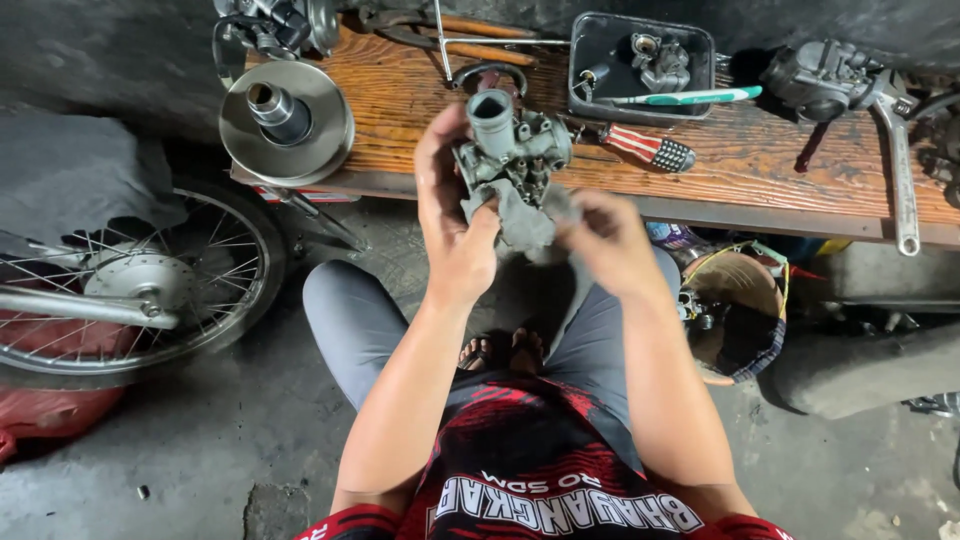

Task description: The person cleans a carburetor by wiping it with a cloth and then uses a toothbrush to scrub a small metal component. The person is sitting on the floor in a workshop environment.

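Note:
My left hand (pixel 450 215) grips a grey metal carburettor (pixel 510 145) from its left side, holding it upright above my lap with its round intake mouth pointing up. My right hand (pixel 605 240), blurred, pinches a grey rag (pixel 528 222) that hangs against the carburettor's lower part. Both hands are in front of the wooden bench (pixel 760 170).
On the bench lie a round metal pulley disc (pixel 287 122), a black tray (pixel 585 75) with small parts and a toothbrush (pixel 690 96), a red-striped screwdriver handle (pixel 648 150), a long wrench (pixel 902 180) and another carburettor (pixel 818 80). A spoked wheel (pixel 130 285) stands left. A basket (pixel 740 310) sits right.

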